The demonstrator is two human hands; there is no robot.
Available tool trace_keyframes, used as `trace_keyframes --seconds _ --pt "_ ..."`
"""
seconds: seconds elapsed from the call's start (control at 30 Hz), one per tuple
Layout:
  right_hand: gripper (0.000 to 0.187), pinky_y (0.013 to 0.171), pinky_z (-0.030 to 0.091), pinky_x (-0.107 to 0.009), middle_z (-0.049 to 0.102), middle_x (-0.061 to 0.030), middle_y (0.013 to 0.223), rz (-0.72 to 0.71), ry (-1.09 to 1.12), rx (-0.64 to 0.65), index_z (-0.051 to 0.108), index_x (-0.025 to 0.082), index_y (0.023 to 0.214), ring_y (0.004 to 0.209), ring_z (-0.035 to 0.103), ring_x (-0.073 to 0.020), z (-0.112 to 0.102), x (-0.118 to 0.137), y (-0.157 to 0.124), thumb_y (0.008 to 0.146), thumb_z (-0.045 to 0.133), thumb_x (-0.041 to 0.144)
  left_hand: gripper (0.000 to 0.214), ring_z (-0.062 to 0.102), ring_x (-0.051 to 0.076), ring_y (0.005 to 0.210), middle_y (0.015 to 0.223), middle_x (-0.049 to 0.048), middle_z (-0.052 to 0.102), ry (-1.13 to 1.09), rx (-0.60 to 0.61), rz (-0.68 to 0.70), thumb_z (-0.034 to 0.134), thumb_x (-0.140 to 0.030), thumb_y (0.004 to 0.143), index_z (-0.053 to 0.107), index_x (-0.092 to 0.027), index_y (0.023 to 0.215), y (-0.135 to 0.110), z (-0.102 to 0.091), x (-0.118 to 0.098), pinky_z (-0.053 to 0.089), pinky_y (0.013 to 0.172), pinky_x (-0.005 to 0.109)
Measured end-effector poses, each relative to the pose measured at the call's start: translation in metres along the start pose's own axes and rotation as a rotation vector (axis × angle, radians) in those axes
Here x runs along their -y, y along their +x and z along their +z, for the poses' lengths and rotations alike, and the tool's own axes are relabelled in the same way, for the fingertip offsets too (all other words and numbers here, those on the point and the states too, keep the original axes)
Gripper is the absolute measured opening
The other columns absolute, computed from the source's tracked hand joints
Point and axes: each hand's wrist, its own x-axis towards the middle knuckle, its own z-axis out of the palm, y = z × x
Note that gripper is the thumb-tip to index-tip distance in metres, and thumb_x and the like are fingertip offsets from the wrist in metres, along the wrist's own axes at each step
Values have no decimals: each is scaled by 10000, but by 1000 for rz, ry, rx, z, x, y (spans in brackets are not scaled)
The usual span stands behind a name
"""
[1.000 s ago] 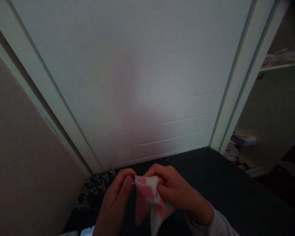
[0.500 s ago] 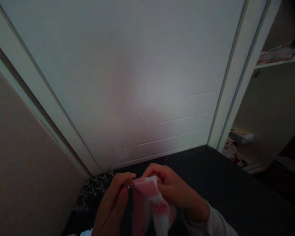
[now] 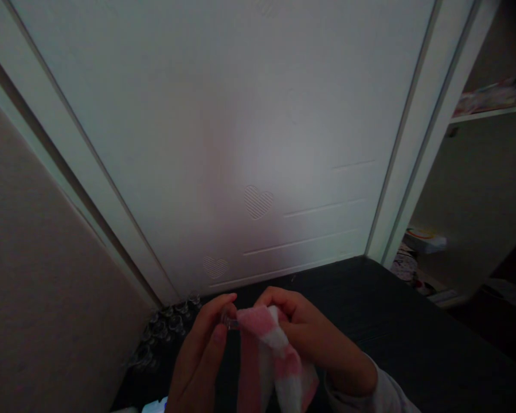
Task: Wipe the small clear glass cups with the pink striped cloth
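The left hand pinched a clear cup above the tabletop, right of the clustered vessels by its far-left corner; the right hand gripped a pink-and-white cloth against it, and a snag could have tugged the cup loose

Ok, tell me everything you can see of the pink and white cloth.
The cloth has pink and white patches and looks soft and fluffy. The right hand grips it near the top, bunching it; below, it hangs in loose folds in front of the dark tabletop, running out of the picture's bottom edge. Its upper left end meets a small clear object in the left hand. Whether it touches the tabletop cannot be told.
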Motion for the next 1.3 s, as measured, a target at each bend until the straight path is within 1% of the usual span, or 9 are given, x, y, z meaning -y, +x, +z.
trace_keyframes --seconds 0.13,0.27,0.4,0.53,0.8,0.9,0.97,1.13,1.3 --pt "154 583 375 -221 650 12 736 -80 -235 8 736 152 886 637 518 -119 1 -1 -2 768 642 182 487 627 187 711 763 -19 692 42 -13 -16 538 -703 867 722 -267 981 8 -6 -1 501 677 249" --pt "240 632 431 -227 736 -26 836 -114 -344 42 763 148 960 705 623 -142 3 -1 -4 783 603 122 517 582 183 605 648 -19 618 184 121 -28 457 -698 898 669 -242 777 15 -17 3 467 552 255" --pt "257 630 441 -222 758 -38 840 -130 -405 45 768 140 967 712 652 -146 5 2 -3 798 577 105 461 535 171 578 604 -38 531 215 158 -3 455 -592 940 615 -239 691 16 -17 2 433 535 249" --pt "249 648 449 -231 758 -47 843 -136 -419 20 761 133 945 733 660 -157 4 2 -3 794 567 97 392 529 173 622 656 -31 568 132 103 8 504 -549 937 627 -244 725 13 -11 -1 434 567 242" --pt "113 578 378 -224 637 12 714 -45 -231 -7 706 145 814 627 520 -120 2 -1 0 761 614 184 313 532 165 713 767 -19 629 -76 83 177 639 -564 896 717 -274 808 4 -6 -1 449 667 205" --pt "75 585 366 -223 602 27 709 5 -102 8 664 158 769 626 482 -111 3 -1 3 722 644 213 219 548 148 765 811 -35 635 -213 30 231 684 -512 891 707 -302 832 -2 0 -6 449 731 179" --pt "82 559 333 -214 556 48 670 58 -10 22 628 168 726 596 432 -98 3 -1 4 694 674 228 170 553 139 778 830 -38 641 -267 31 254 694 -475 898 698 -310 857 -6 4 -9 448 743 172" --pt "219 520 269 -211 486 77 609 187 234 86 557 178 654 539 343 -74 5 -5 5 635 761 255 128 569 143 787 873 -30 646 -303 65 251 681 -449 916 680 -323 897 -14 5 -13 476 729 192" --pt "209 544 300 -215 540 59 651 206 254 49 612 164 707 562 388 -81 3 -5 3 648 786 264 231 592 169 782 853 -2 651 -277 36 161 742 -518 839 704 -296 893 -11 5 -15 501 719 230"
